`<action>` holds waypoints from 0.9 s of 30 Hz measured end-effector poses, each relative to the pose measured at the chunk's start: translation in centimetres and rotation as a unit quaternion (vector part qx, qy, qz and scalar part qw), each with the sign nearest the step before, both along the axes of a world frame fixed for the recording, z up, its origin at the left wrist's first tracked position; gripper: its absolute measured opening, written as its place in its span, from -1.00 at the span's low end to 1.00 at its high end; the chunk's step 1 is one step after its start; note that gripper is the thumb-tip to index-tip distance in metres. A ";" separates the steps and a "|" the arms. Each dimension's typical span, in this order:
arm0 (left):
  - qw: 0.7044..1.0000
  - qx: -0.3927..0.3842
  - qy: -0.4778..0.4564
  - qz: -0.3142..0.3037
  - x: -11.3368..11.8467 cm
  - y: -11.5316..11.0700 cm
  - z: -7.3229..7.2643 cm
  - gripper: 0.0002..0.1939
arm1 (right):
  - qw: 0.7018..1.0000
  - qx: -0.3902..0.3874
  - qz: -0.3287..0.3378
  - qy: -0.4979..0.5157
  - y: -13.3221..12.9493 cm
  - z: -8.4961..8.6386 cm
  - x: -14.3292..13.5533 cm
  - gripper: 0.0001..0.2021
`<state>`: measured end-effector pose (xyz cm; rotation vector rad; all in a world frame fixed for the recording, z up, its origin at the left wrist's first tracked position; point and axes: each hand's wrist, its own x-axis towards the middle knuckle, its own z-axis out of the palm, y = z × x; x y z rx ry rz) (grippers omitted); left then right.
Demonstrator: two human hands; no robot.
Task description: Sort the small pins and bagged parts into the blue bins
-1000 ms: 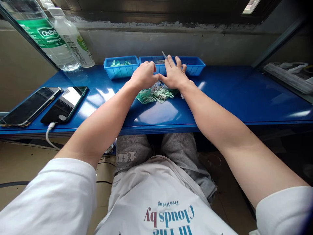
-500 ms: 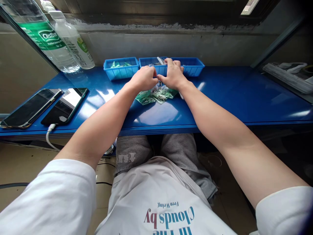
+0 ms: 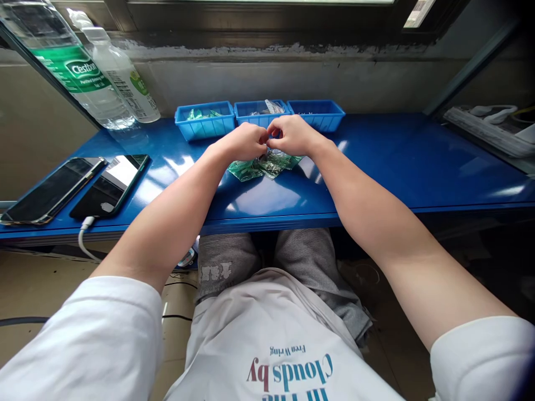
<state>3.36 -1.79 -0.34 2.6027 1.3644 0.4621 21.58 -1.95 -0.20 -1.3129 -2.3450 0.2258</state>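
Note:
Both hands meet over the blue table, just in front of three blue bins. My left hand (image 3: 249,141) is closed, its fingertips pinched round something too small to make out. Facing it, my right hand (image 3: 292,135) has thumb and fingers curled together at the same spot; what they hold, if anything, is hidden. Green and clear plastic packets (image 3: 271,166) lie right beneath the hands. The left bin (image 3: 204,129) contains green packets, the middle bin (image 3: 259,119) has clear packets and small pieces, and the right bin (image 3: 324,122) holds a few small items.
Two phones (image 3: 52,189) (image 3: 111,186) lie at the left, one with a white cable (image 3: 83,236). A large water bottle (image 3: 90,78) and a smaller bottle (image 3: 125,81) stand at the back left. White items (image 3: 485,131) sit at the far right.
My right hand has drawn back from the bins toward my body, and its fingers have curled in toward my left hand. The view has shifted slightly.

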 end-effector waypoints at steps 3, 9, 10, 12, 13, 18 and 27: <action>1.000 -0.002 0.013 -0.007 -0.1 0.0 0.1 -0.70 | 0.999 -0.048 0.005 -0.024 -0.1 0.0 0.2 -0.83; 0.999 0.006 0.001 -0.051 -0.6 0.5 -0.2 -0.67 | 0.997 -0.060 0.011 -0.052 0.4 -0.6 0.2 -0.90; 0.998 0.009 0.003 -0.056 -0.6 0.5 -0.2 -0.67 | 0.997 -0.054 0.010 -0.057 0.3 -0.6 0.1 -0.89; 0.998 0.011 0.013 -0.058 -0.6 0.4 -0.1 -0.65 | 0.996 -0.052 0.006 -0.073 0.0 -0.3 0.0 -0.88; 0.998 0.009 0.020 -0.057 -0.6 0.3 0.0 -0.64 | 0.995 -0.056 0.003 -0.081 -0.2 -0.1 0.0 -0.87; 0.999 -0.012 0.033 -0.041 -0.4 -0.5 0.7 -0.61 | 0.992 -0.076 -0.008 -0.097 -1.0 0.7 -0.1 -0.85; 0.999 -0.015 0.007 -0.029 -0.5 -0.5 0.6 -0.68 | 0.995 -0.099 0.002 0.024 -0.4 0.1 0.1 -0.84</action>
